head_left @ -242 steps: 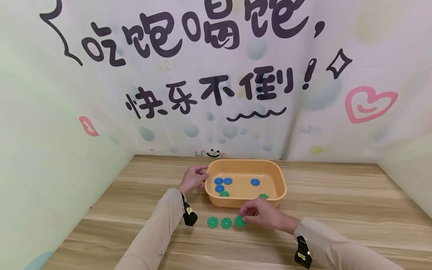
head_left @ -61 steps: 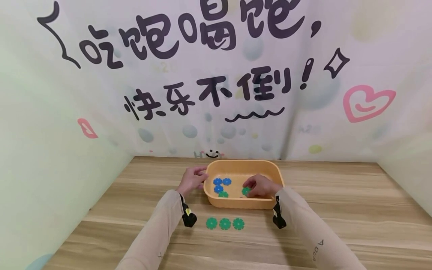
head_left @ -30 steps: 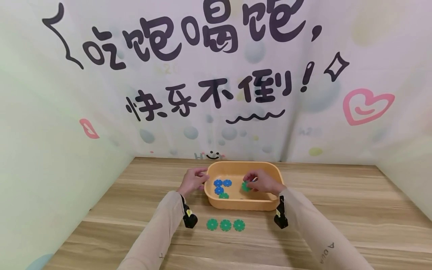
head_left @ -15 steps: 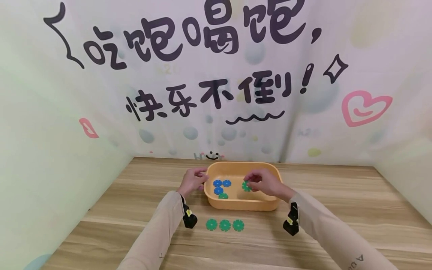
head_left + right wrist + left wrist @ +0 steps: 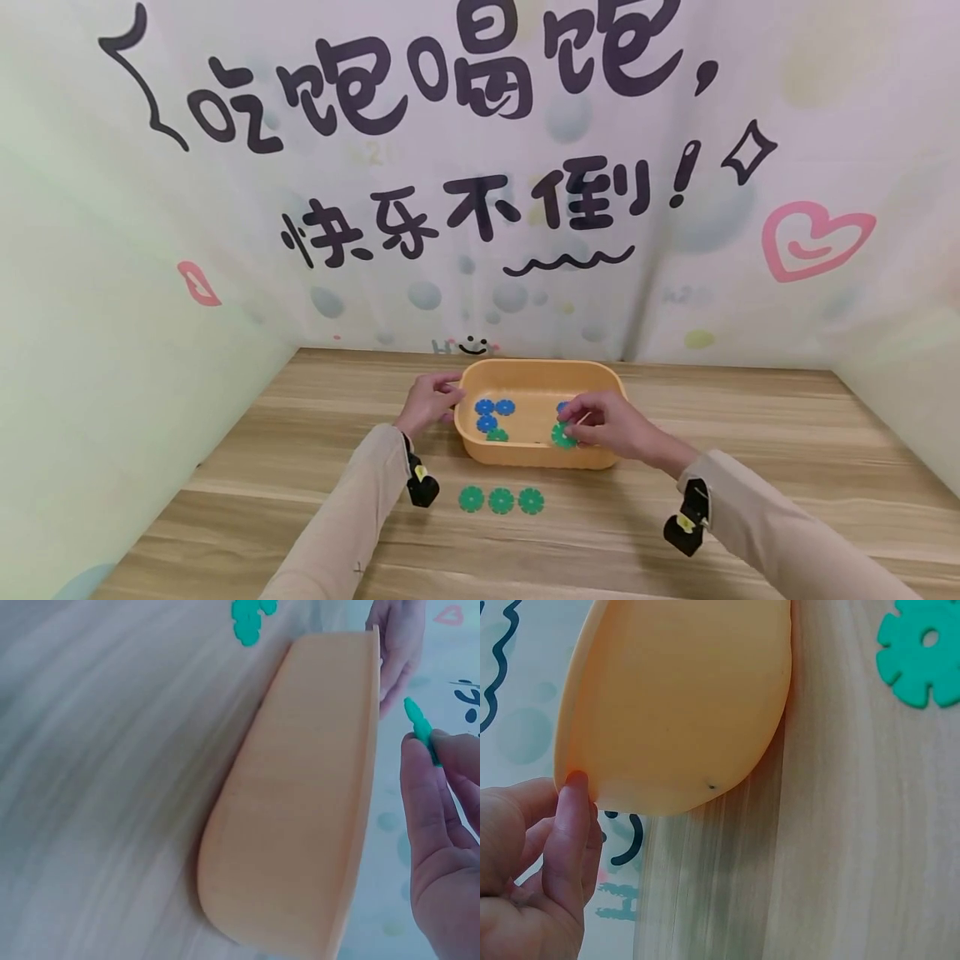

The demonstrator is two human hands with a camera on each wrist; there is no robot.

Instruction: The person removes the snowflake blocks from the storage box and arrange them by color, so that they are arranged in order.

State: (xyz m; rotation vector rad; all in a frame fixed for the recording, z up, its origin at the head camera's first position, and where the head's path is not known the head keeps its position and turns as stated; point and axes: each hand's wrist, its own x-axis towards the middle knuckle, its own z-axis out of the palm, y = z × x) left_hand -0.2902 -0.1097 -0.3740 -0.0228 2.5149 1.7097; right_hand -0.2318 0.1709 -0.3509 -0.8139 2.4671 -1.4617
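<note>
My right hand (image 5: pixel 611 425) pinches a green notched snowflake disc (image 5: pixel 563 435) between thumb and fingertips, at the near right rim of an orange plastic bin (image 5: pixel 517 454). The right wrist view shows this disc edge-on (image 5: pixel 421 731), above the rim. My left hand (image 5: pixel 427 402) holds the bin's left end, with thumb and fingers at its rim (image 5: pixel 570 847). Inside the bin, several blue discs (image 5: pixel 486 424) and one green disc (image 5: pixel 497 435) lie at the left. Another blue disc (image 5: pixel 562 407) is partly hidden behind my right fingers.
Three green discs (image 5: pixel 501 501) lie in a row on the wooden table (image 5: pixel 300 467) in front of the bin. A printed white cloth (image 5: pixel 420 283) hangs behind the table. Pale walls stand at both sides.
A third disc was released in the row. My right hand then reached into the bin, took another green disc, lifted it and moved right and nearer. My left hand stays at the bin.
</note>
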